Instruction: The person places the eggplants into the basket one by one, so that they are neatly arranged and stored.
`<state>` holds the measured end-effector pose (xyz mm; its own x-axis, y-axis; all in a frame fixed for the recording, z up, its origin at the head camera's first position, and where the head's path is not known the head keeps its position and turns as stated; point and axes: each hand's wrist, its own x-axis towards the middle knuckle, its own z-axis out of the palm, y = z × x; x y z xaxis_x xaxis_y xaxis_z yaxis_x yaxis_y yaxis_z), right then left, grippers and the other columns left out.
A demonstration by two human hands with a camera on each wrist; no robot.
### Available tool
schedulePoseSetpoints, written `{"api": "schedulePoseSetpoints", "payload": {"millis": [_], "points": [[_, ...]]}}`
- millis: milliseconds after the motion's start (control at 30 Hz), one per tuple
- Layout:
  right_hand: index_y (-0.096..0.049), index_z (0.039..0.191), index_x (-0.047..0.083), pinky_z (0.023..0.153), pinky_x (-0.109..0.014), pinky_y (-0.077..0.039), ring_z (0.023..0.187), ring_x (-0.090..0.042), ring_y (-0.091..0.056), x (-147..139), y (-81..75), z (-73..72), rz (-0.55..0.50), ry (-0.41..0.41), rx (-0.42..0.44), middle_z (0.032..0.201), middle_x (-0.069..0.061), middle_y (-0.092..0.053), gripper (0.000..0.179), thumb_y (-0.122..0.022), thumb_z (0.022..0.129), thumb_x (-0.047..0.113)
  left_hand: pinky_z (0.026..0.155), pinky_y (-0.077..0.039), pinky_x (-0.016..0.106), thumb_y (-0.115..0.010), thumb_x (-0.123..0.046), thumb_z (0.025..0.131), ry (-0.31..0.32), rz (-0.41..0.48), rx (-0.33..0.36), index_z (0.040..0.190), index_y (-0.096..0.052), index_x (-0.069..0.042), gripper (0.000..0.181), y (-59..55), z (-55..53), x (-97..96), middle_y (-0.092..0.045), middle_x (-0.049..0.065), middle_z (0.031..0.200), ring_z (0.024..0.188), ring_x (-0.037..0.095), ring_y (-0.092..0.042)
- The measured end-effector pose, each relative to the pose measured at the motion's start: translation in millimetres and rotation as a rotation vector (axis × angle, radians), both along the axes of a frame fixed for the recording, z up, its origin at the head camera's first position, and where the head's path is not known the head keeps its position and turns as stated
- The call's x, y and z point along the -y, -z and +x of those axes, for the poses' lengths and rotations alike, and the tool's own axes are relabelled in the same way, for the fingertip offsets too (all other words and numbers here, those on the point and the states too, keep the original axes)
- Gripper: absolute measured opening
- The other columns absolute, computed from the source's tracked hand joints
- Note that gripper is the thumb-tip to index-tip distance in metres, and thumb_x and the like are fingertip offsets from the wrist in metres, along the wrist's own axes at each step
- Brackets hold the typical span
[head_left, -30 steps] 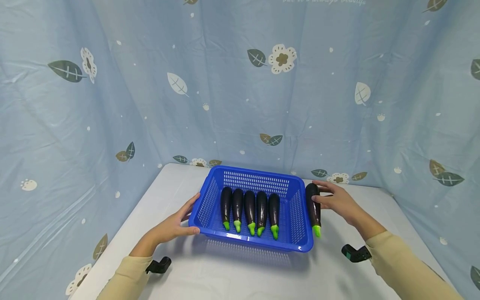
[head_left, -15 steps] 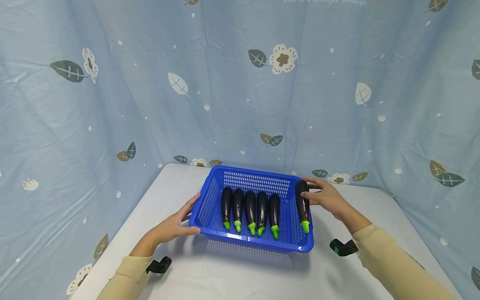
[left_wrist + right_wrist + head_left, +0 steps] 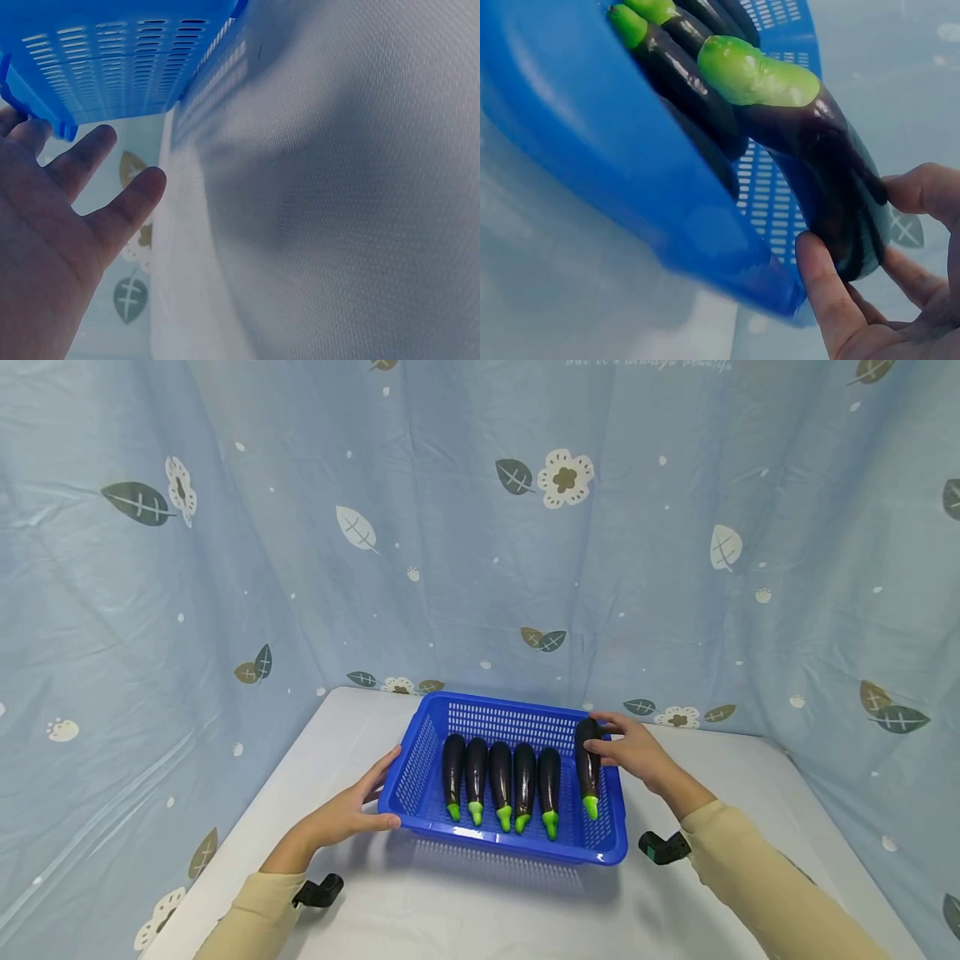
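Note:
My right hand (image 3: 637,750) pinches a dark purple eggplant (image 3: 587,762) near its rounded far end. The eggplant hangs inside the right part of the blue plastic basket (image 3: 510,847), its green stem pointing toward me. In the right wrist view, thumb and fingers press the eggplant (image 3: 840,187) from opposite sides, above the basket's rim. Several other eggplants (image 3: 500,781) lie side by side in the basket, stems toward me. At the basket's left front corner rests my left hand (image 3: 337,817), its fingers straight and spread. In the left wrist view, some fingertips touch the basket's rim and others stand apart from it.
The basket stands on a white-covered table (image 3: 465,918). A light blue curtain (image 3: 465,552) with leaf and flower prints hangs behind and at both sides. Black wrist cameras (image 3: 663,848) sit below both wrists.
My right hand has carried the eggplant leftward from outside the basket's right side, over the rim, to inside it. My left hand and the basket have stayed put.

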<state>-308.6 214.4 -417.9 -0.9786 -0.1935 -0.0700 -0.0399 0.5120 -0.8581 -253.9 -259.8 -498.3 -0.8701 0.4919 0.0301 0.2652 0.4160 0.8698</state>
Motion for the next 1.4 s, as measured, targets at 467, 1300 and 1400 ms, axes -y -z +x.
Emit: {"api": "schedulePoseSetpoints", "payload": {"millis": [467,1300,1400], "points": [[-0.041,0.152,0.000,0.087,-0.047,-0.059,0.107,-0.041,-0.069,30.8,5.9,-4.0,0.070,0.026,-0.008,0.149,-0.036,-0.041,0.065,-0.069,0.096,0.015,0.108,-0.033,0.071,-0.079,-0.037,0.088,-0.002,-0.007,-0.007,0.165,-0.004,-0.027,0.107,-0.2,1.6,0.3,-0.014,0.025,0.166,0.144,0.055,-0.029],[-0.055,0.139,-0.007,0.097,-0.058,-0.051,0.112,-0.041,-0.064,55.4,17.3,-16.6,0.454,0.025,-0.114,0.132,-0.030,-0.061,0.061,-0.074,0.087,0.017,0.109,-0.034,0.070,-0.079,-0.036,0.088,0.004,-0.013,-0.020,0.165,-0.004,-0.030,0.108,2.9,-1.5,1.4,-0.013,0.024,0.167,0.146,0.053,-0.028],[-0.056,0.137,-0.008,0.100,-0.058,-0.050,0.116,-0.042,-0.062,55.4,19.1,-18.6,0.477,0.026,-0.113,0.132,-0.030,-0.061,0.060,-0.075,0.086,0.017,0.110,-0.033,0.070,-0.079,-0.036,0.088,0.008,-0.011,-0.022,0.165,-0.004,-0.030,0.107,3.1,-1.9,1.6,-0.013,0.023,0.167,0.146,0.053,-0.027]]}}
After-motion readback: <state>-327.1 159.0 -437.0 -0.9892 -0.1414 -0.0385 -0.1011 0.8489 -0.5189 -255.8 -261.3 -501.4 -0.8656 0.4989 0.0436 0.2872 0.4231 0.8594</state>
